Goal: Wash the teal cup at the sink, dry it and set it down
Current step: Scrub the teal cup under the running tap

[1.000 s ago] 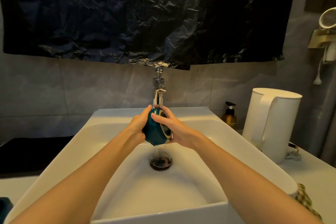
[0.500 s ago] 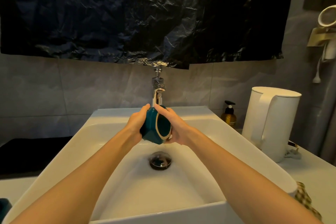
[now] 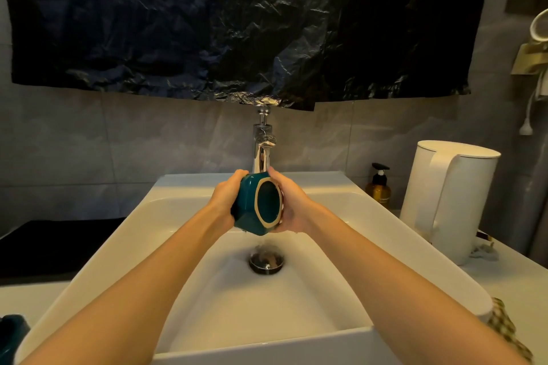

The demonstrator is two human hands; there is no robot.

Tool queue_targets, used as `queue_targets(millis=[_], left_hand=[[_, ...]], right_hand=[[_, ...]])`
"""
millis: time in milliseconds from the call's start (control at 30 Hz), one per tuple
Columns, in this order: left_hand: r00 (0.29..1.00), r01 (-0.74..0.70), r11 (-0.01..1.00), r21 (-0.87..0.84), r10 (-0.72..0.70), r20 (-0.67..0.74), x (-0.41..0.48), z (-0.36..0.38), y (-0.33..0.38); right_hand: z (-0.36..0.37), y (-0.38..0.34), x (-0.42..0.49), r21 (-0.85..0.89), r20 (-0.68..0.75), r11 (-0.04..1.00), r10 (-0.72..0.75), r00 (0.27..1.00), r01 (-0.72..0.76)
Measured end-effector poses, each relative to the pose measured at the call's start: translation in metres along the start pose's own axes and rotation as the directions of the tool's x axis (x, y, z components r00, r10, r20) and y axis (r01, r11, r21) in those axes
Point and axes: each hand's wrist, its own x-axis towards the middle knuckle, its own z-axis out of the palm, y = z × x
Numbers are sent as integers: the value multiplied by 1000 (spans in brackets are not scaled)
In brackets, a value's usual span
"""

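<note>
Teal cup [image 3: 257,207] held over the sink [image 3: 350,249] beneath the tap [image 3: 262,154], clasped by left hand [image 3: 224,200] and right hand [image 3: 292,207]. Mouth now turned toward camera; water apparently drained. Rinse judged nearly done; drying outstanding.

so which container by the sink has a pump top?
The small amber bottle with the black pump, against the wall right of the sink. The white kettle beside it has a flat lid; the teal cup is open-mouthed.
</note>
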Motion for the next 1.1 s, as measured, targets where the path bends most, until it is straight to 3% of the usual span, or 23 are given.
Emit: queue_targets(millis=[200,367,567,667,833,967,1100], left_hand=[[999,34,999,-12,-33,21,-1,-8,2],[987,93,991,-95,-80,141,-2,-18,4],[974,145,972,-183,-107,200,0,-22,5],[967,184,958,-219,-136,216,2,-24,4],[947,243,958,-151,-200,252,-3,-16,2],[950,231,963,-139,-192,246,-4,-13,4],[950,222,952,-211,-163,266,-2,-17,9]], right_hand=[[-1,1,-2,-181,110,980,-64,992,84],[-12,1,3,-27,168,1000,-1,986,5],[-28,4,-4,159,397,985,-126,909,67],[-20,3,-3,154,294,986,-101,950,57],[-2,-3,-8,106,87,987,113,990,-122],[-7,-5,-8,112,129,985,114,985,-129],[-9,-1,-9,229,226,973,-36,974,-17]])
